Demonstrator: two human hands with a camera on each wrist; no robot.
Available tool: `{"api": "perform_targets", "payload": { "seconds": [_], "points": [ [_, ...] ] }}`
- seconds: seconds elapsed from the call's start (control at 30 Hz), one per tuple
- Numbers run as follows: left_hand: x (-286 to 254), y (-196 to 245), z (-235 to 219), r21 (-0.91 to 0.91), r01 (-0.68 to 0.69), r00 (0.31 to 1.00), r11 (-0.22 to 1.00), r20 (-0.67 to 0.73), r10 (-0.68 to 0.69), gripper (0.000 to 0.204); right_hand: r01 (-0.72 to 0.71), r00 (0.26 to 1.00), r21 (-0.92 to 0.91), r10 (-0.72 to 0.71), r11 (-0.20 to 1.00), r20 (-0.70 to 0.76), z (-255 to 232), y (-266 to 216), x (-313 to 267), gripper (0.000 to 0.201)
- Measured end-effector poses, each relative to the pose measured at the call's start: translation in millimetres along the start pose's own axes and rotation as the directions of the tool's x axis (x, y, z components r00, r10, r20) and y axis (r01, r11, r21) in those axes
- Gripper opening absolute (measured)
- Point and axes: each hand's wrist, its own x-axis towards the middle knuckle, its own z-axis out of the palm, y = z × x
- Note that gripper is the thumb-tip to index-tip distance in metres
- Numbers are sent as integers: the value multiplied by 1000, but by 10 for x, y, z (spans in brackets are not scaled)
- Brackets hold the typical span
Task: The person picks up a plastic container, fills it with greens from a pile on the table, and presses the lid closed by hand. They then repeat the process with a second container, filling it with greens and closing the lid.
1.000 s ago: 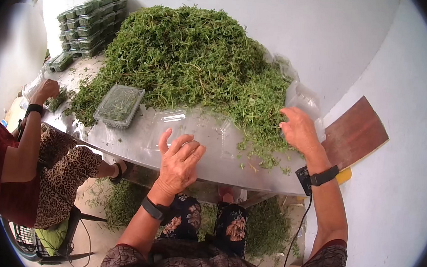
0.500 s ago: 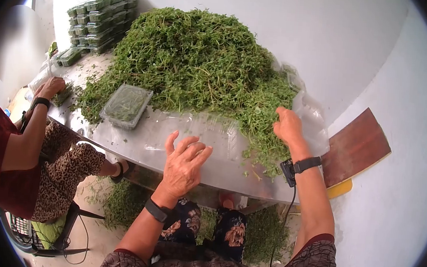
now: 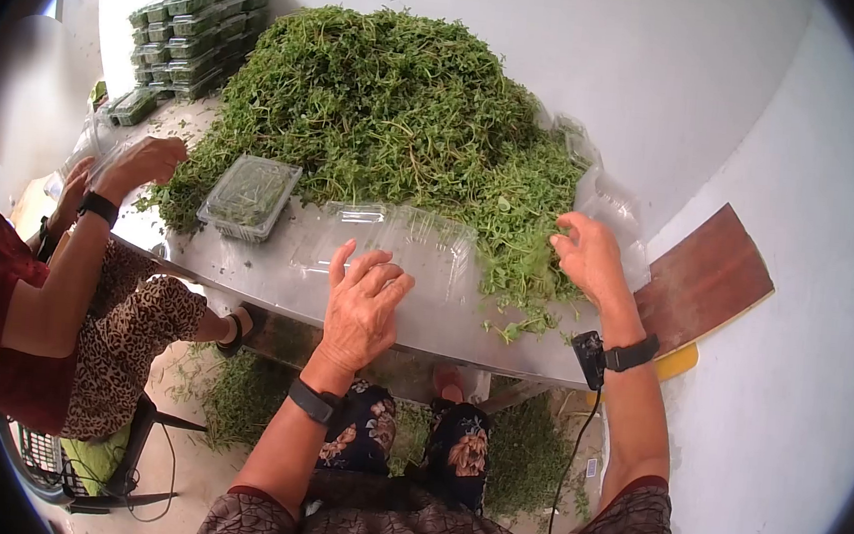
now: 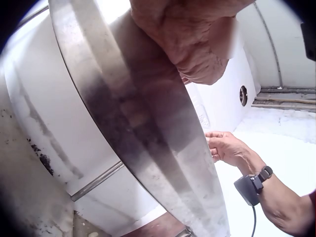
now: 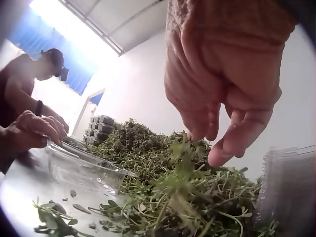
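My left hand (image 3: pixel 362 307) is at the near edge of an open clear plastic clamshell box (image 3: pixel 453 257), fingers loosely bent and apart. In the right wrist view the same clamshell box (image 5: pixel 81 170) lies under its fingertips; the left wrist view hides most of its fingers. My right hand (image 3: pixel 593 260) hovers over the right end of a heap of leafy green sprigs (image 3: pixel 389 113), thumb and forefinger apart. Seen from the right wrist, a blurred sprig (image 5: pixel 182 165) appears just below the bent fingers of the right hand (image 5: pixel 227 89).
A filled, closed clamshell box (image 3: pixel 250 198) stands left of my left hand. Stacked filled boxes (image 3: pixel 200 33) are at the back left; clear empties (image 3: pixel 613 201) lie right of the heap. Another person's hand (image 3: pixel 144 164) works on the left. A reddish-brown board (image 3: pixel 712 279) leans beyond the metal table (image 3: pixel 276 275).
My right hand's fingers have parted from a closed bunch over the heap. The other person's hand has moved up and right. My left hand has barely moved.
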Motion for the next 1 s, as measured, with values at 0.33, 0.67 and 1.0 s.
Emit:
{"api": "perform_targets", "payload": {
  "seconds": [0.33,0.67,1.0],
  "points": [
    [-3,-16,9,-36,22,1000,999,-19,-23,40,-1,976,-100,22,995,218,-89,-281,-336,38],
    [-2,48,-23,-41,32,999,999,-12,-32,39,443,886,-198,-392,875,250,278,-54,-981,18],
    [22,9,2,-28,15,1000,999,-22,-16,37,40,997,-236,-54,971,-53,199,-133,-347,39]
  ]
}}
